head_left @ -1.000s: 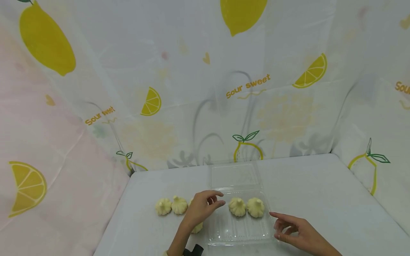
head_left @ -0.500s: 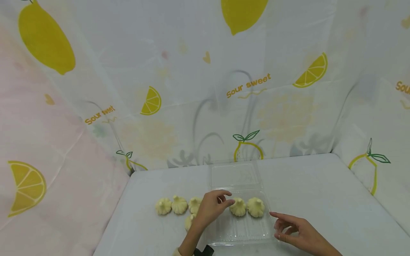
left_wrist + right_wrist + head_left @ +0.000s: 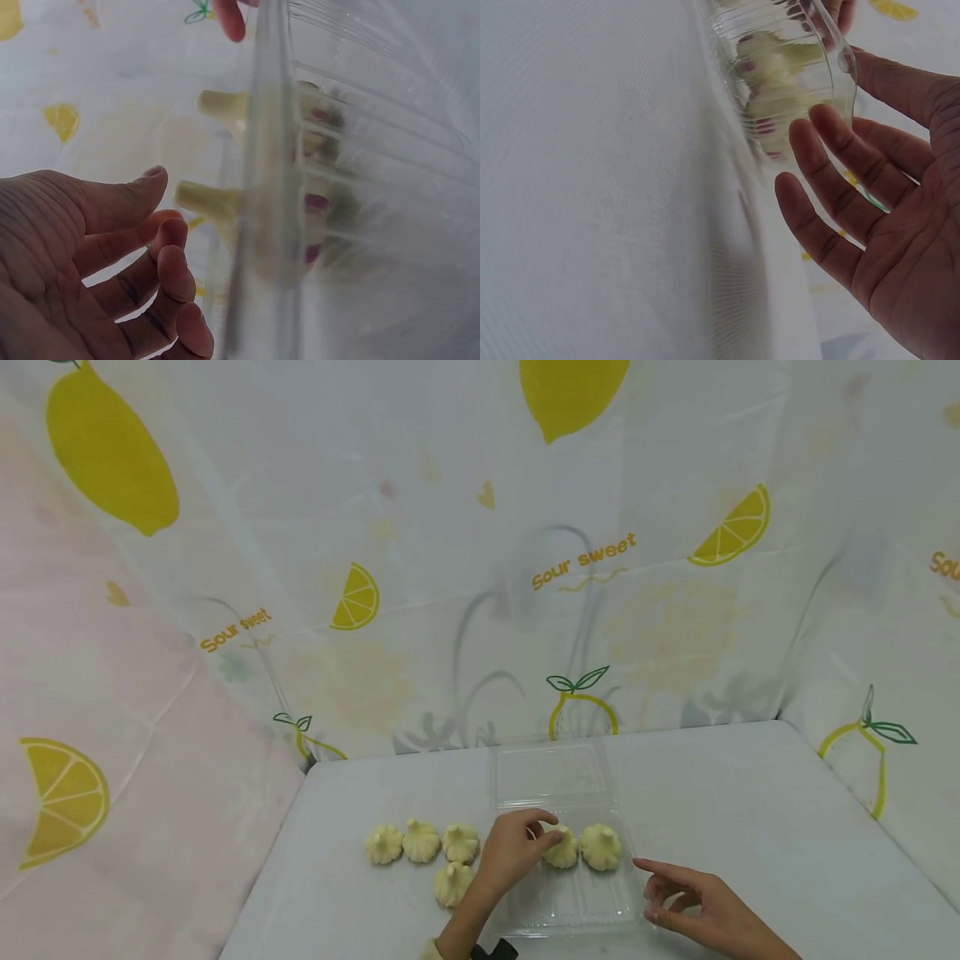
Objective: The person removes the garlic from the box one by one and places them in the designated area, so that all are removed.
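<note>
Two pale garlic bulbs stand stem up in the clear plastic container. My left hand hovers at the left one, thumb and fingers loosely bent. In the left wrist view a small gap shows between the thumb and that bulb's stem, with nothing held. To its right is the other garlic bulb. At the container's right side is my right hand, its fingers loosely spread. In the right wrist view the thumb appears to touch the container's rim; the fingers are not curled round it.
Several loose garlic bulbs lie on the white table left of the container. The container's clear lid lies folded back behind it. A lemon-print curtain closes off the back and sides.
My left hand has moved right, from the container's left edge to the left bulb inside it, uncovering the loose bulbs behind the hand. The right hand has stayed in place.
</note>
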Action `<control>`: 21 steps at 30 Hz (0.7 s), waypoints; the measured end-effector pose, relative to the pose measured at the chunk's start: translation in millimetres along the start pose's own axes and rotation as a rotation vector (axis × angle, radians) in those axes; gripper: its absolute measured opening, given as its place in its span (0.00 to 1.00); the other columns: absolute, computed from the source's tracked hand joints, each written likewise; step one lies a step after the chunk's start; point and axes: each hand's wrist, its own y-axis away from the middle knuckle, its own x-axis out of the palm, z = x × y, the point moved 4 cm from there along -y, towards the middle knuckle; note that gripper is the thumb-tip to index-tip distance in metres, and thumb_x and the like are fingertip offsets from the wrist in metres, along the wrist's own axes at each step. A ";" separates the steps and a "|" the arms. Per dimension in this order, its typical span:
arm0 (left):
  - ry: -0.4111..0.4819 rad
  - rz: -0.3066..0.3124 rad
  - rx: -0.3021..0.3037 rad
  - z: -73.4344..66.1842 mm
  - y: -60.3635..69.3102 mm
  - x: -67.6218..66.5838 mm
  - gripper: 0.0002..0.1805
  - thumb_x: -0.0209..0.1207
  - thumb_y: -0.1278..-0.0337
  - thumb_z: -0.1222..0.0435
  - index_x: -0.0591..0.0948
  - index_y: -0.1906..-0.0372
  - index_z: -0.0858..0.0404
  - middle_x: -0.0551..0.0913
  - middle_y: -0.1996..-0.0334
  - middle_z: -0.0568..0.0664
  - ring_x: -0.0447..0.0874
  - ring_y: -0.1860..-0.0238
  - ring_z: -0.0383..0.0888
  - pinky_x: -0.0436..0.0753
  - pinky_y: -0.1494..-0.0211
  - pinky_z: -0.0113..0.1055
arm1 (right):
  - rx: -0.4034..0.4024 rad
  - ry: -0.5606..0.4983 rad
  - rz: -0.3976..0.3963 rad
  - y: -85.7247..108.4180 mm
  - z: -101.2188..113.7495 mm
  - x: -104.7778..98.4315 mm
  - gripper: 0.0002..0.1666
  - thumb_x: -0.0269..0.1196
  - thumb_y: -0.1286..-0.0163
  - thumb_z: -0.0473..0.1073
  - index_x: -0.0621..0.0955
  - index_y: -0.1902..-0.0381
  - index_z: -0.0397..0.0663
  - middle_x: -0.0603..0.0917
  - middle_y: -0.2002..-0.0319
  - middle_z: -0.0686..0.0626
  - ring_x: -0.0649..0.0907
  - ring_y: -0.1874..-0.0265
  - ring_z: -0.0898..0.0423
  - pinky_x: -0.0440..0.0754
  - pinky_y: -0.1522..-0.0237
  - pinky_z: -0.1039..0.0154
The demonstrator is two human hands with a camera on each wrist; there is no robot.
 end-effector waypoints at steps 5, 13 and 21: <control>-0.010 -0.012 -0.028 0.9 -1.2 5.2 0.08 0.71 0.47 0.62 0.88 0.63 0.61 0.81 0.80 0.40 0.72 0.78 0.29 0.72 0.77 0.25 | 0.007 -0.012 0.003 -0.1 0.2 0.2 0.31 0.64 0.31 0.34 0.70 0.33 0.31 0.82 0.61 0.48 0.83 0.62 0.61 0.84 0.66 0.61; -0.012 -0.010 -0.042 2.8 -0.7 12.1 0.07 0.71 0.47 0.63 0.88 0.63 0.60 0.81 0.79 0.39 0.74 0.77 0.30 0.73 0.75 0.26 | -0.025 -0.014 -0.007 -0.3 0.6 1.4 0.30 0.63 0.31 0.32 0.70 0.33 0.33 0.82 0.61 0.47 0.83 0.63 0.61 0.84 0.66 0.61; -0.050 -0.039 -0.008 1.1 -0.5 11.6 0.04 0.69 0.45 0.63 0.89 0.65 0.58 0.82 0.78 0.39 0.73 0.77 0.29 0.72 0.74 0.26 | 0.018 -0.006 0.002 0.8 0.0 -0.1 0.31 0.64 0.31 0.35 0.70 0.33 0.32 0.82 0.61 0.48 0.83 0.62 0.61 0.84 0.65 0.62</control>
